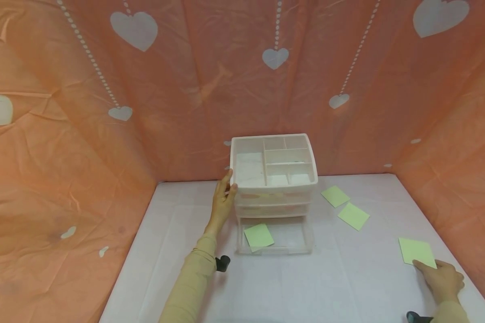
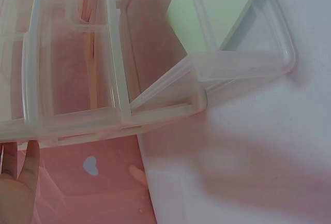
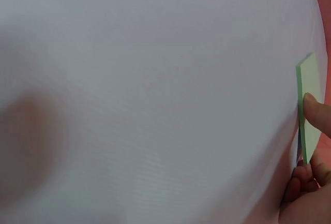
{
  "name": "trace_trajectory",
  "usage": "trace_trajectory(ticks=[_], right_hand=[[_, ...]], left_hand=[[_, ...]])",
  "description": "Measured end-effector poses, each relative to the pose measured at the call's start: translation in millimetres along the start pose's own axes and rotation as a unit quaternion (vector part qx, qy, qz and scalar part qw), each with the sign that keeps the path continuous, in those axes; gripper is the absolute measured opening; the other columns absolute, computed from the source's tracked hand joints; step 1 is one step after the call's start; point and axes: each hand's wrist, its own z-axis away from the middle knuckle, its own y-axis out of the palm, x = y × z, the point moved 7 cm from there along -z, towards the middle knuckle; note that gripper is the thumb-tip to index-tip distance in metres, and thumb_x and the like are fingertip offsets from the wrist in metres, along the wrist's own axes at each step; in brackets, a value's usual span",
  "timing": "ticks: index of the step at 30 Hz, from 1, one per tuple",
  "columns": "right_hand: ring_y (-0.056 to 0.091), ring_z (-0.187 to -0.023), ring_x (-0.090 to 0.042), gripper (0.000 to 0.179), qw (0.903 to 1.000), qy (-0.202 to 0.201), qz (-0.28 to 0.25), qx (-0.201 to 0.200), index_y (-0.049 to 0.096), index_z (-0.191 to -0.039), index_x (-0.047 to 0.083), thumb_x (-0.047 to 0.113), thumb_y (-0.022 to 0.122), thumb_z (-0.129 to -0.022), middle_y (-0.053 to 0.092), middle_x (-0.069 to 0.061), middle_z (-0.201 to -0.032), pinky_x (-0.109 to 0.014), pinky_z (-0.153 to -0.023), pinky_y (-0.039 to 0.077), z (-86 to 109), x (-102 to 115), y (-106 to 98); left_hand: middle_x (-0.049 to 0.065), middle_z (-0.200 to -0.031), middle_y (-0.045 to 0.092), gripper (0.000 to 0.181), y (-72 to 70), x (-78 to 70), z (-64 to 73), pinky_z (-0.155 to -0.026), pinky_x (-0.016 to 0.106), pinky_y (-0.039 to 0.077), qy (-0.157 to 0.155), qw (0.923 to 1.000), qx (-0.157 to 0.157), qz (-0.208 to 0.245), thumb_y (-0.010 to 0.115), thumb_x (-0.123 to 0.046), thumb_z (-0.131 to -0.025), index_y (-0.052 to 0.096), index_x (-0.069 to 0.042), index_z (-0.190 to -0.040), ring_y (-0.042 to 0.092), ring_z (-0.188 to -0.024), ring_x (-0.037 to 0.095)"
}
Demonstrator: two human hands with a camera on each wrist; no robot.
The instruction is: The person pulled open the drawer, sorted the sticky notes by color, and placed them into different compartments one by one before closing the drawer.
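A white plastic drawer organizer stands at the back middle, its bottom drawer pulled out. In that drawer lies a light green sticky note pad. My left hand touches the organizer's left side with fairly straight fingers, one fingertip near the front top corner. The left wrist view shows these fingers against the side wall. Off to the right, my right hand pinches another green sticky note pad at its near edge, thumb on top. The right wrist view shows this pad edge-on, with visible thickness.
Two more green sticky note pads, one behind the other, lie on the white table right of the organizer. The organizer's top tray has several compartments. An orange cloth with hearts hangs behind and at both sides.
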Motion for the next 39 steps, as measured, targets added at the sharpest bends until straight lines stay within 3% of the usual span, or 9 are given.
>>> trace_trajectory(ticks=[5, 9, 12, 15, 17, 20, 23, 26, 39], right_hand=[[0.022, -0.116, -0.056, 0.068, 0.9984, 0.007, -0.049, -0.027, 0.033, -0.129, -0.019, 0.027, 0.058, -0.086, 0.031, -0.041, -0.122, -0.06, -0.093, 0.022, 3.5, 0, 0], [0.026, -0.126, -0.052, 0.063, 0.9962, 0.012, -0.079, -0.034, 0.036, -0.131, -0.016, 0.025, 0.056, -0.088, 0.039, -0.036, -0.131, -0.057, -0.104, 0.022, 5.0, 0, -3], [0.062, -0.102, -0.023, 0.06, 0.9949, 0.011, -0.096, -0.028, 0.037, -0.133, -0.013, 0.024, 0.055, -0.09, 0.07, -0.016, -0.088, -0.035, -0.093, 0.044, 6.4, 0, -6], [0.056, -0.052, 0.006, 0.057, 0.9887, 0.01, -0.147, -0.028, 0.036, -0.132, -0.014, 0.018, 0.055, -0.09, 0.052, 0.022, -0.046, -0.017, -0.054, 0.049, 8.4, 0, -8], [0.052, -0.044, 0.01, 0.042, 0.9757, 0.02, -0.216, -0.031, 0.045, -0.123, -0.01, 0.011, 0.055, -0.089, 0.044, 0.031, -0.048, -0.016, -0.046, 0.047, 10.3, -1, -7], [0.054, -0.044, 0.007, 0.015, 0.9432, 0.033, -0.327, -0.05, 0.057, -0.099, 0.012, 0.003, 0.057, -0.086, 0.048, 0.023, -0.053, -0.014, -0.047, 0.048, 13.8, -5, -6], [0.057, -0.045, 0.004, 0.03, 0.9019, 0.037, -0.427, -0.058, 0.056, -0.078, 0.028, -0.002, 0.059, -0.084, 0.054, 0.018, -0.056, -0.012, -0.049, 0.049, 16.6, -6, -5], [0.058, -0.047, 0.002, 0.034, 0.8768, 0.042, -0.476, -0.058, 0.061, -0.072, 0.03, -0.003, 0.061, -0.083, 0.057, 0.014, -0.057, -0.012, -0.051, 0.05, 20.1, -5, -6], [0.063, -0.052, -0.003, 0.025, 0.8158, 0.058, -0.573, -0.051, 0.071, -0.072, 0.024, 0.0, 0.077, -0.072, 0.065, 0.014, -0.066, -0.015, -0.054, 0.052, 36.7, 14, -9]], left_hand=[[0.019, -0.106, 0.047, 0.045, 5.1, 22.1, -2.7, -0.091, 0.045, 0.047, 0.002, 1.0, 0.004, 0.001, 0.048, -0.014, -0.097, 0.039, -0.017, -0.141, 0.048, -0.094, 0.022], [0.02, -0.107, 0.046, 0.045, 5.6, 23.3, -2.5, -0.091, 0.047, 0.046, 0.005, 0.9999, 0.01, 0.005, 0.048, -0.02, -0.098, 0.037, -0.018, -0.141, 0.047, -0.095, 0.023], [0.019, -0.11, 0.047, 0.045, 4.7, 24.9, -2.5, -0.091, 0.045, 0.047, 0.001, 1.0, 0.007, 0.0, 0.048, -0.02, -0.098, 0.037, -0.017, -0.142, 0.048, -0.096, 0.023], [0.02, -0.111, 0.048, 0.046, 4.5, 25.6, -3.1, -0.09, 0.045, 0.047, -0.004, 1.0, 0.002, -0.001, 0.049, -0.014, -0.097, 0.038, -0.015, -0.141, 0.048, -0.096, 0.024], [0.023, -0.111, 0.047, 0.045, 4.9, 24.0, -3.5, -0.09, 0.048, 0.046, -0.005, 1.0, 0.001, 0.005, 0.049, -0.01, -0.096, 0.038, -0.012, -0.14, 0.048, -0.097, 0.027], [0.027, -0.109, 0.046, 0.045, 3.5, 10.7, -1.7, -0.09, 0.05, 0.045, -0.001, 0.9999, 0.002, 0.014, 0.048, -0.004, -0.095, 0.038, -0.005, -0.139, 0.047, -0.095, 0.031], [0.028, -0.109, 0.046, 0.043, 0.4, -4.4, 1.4, -0.09, 0.05, 0.045, -0.004, 0.9999, 0.005, 0.013, 0.047, -0.003, -0.095, 0.037, 0.0, -0.137, 0.047, -0.095, 0.031], [0.027, -0.109, 0.047, 0.042, -2.2, -14.7, 3.8, -0.089, 0.047, 0.046, 0.0, 1.0, 0.004, 0.007, 0.047, -0.003, -0.095, 0.038, 0.001, -0.136, 0.048, -0.094, 0.029], [0.029, -0.111, 0.045, 0.043, -2.0, -14.9, 4.0, -0.089, 0.05, 0.045, -0.001, 0.9999, 0.003, 0.015, 0.047, -0.003, -0.095, 0.038, -0.001, -0.138, 0.047, -0.095, 0.032]])
